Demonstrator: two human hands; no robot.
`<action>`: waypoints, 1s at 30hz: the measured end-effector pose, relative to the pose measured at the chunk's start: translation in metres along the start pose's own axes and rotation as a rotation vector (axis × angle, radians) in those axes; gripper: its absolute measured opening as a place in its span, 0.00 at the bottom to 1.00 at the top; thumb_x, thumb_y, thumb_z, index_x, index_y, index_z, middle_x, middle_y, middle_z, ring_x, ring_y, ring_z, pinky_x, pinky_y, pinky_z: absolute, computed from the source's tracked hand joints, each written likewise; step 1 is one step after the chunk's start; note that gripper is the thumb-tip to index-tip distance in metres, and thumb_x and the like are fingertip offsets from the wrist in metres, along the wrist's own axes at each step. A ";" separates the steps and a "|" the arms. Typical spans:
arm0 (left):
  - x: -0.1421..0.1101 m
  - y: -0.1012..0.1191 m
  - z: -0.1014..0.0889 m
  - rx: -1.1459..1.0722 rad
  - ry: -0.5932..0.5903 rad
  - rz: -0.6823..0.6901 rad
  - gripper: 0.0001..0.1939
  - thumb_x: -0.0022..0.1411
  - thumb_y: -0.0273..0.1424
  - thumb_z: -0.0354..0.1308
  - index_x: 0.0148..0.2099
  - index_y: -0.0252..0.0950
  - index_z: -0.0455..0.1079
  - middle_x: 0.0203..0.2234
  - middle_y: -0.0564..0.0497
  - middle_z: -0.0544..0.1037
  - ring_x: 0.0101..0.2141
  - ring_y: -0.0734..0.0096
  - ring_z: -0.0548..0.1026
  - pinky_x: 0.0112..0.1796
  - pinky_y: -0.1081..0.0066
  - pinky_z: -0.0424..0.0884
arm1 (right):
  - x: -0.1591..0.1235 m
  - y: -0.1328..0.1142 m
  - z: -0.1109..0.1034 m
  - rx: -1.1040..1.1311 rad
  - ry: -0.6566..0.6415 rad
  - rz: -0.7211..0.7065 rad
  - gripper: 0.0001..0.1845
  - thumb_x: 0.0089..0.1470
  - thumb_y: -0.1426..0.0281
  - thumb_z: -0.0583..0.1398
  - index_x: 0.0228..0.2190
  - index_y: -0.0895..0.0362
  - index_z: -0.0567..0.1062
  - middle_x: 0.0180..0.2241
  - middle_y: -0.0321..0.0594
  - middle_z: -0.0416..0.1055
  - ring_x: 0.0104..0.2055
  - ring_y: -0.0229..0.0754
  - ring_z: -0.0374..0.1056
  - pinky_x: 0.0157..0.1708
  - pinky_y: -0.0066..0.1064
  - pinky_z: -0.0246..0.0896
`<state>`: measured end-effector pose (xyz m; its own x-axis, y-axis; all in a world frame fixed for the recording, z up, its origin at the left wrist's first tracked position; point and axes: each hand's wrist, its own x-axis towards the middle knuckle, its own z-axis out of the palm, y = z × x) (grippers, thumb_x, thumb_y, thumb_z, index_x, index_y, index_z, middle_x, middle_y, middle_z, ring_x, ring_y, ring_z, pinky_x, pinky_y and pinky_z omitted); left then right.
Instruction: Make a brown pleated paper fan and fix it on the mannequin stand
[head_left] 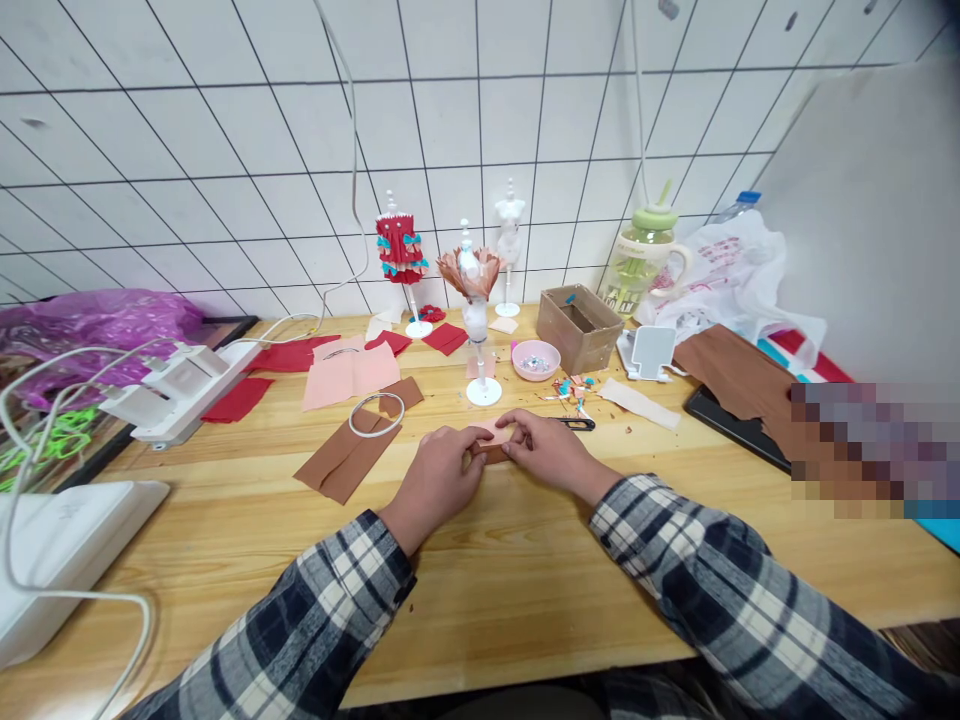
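My left hand [442, 480] and my right hand [553, 455] meet low over the middle of the table. Fingers and thumbs of both pinch a small piece of crepe-like paper [495, 454], brown in front with pink behind it. Just beyond them stands a small white mannequin [475, 322] with brown and pink petal-like paper around its upper part. A black tool [576, 424], partly hidden, lies beside my right hand. To the left are brown paper sheets [341, 465] with a white ring [352, 420] on top.
A mannequin in a red ruffled dress [400, 250] and a bare mannequin [509, 235] stand behind. A pink bowl [535, 361], cardboard box [592, 345], phone stand [646, 354] and drink bottle [637, 260] sit right. A power strip [180, 400] with cables lies left.
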<state>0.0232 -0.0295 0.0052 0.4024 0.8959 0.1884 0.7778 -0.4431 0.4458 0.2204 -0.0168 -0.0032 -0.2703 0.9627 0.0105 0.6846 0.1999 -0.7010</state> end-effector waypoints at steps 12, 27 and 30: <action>-0.001 -0.001 -0.003 -0.105 -0.012 -0.086 0.15 0.62 0.31 0.55 0.51 0.39 0.72 0.36 0.50 0.80 0.39 0.62 0.75 0.40 0.65 0.69 | 0.008 0.000 0.006 0.016 0.058 -0.030 0.15 0.53 0.73 0.60 0.44 0.51 0.75 0.35 0.33 0.78 0.33 0.38 0.69 0.34 0.29 0.57; -0.003 0.003 -0.016 0.192 0.005 0.210 0.12 0.65 0.39 0.56 0.40 0.39 0.76 0.36 0.46 0.76 0.40 0.60 0.71 0.43 0.60 0.65 | -0.001 0.002 0.004 0.006 0.044 -0.069 0.16 0.53 0.74 0.58 0.44 0.54 0.75 0.30 0.34 0.75 0.32 0.38 0.67 0.33 0.28 0.55; -0.002 0.005 -0.018 0.254 -0.126 0.322 0.11 0.63 0.40 0.58 0.41 0.40 0.76 0.34 0.47 0.77 0.39 0.60 0.71 0.42 0.60 0.64 | -0.002 0.004 0.004 0.006 0.059 -0.076 0.15 0.53 0.76 0.57 0.42 0.54 0.75 0.28 0.34 0.74 0.31 0.38 0.66 0.32 0.28 0.54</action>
<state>0.0177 -0.0327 0.0233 0.6875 0.7066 0.1676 0.6908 -0.7075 0.1492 0.2210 -0.0189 -0.0090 -0.2808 0.9540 0.1054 0.6594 0.2715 -0.7011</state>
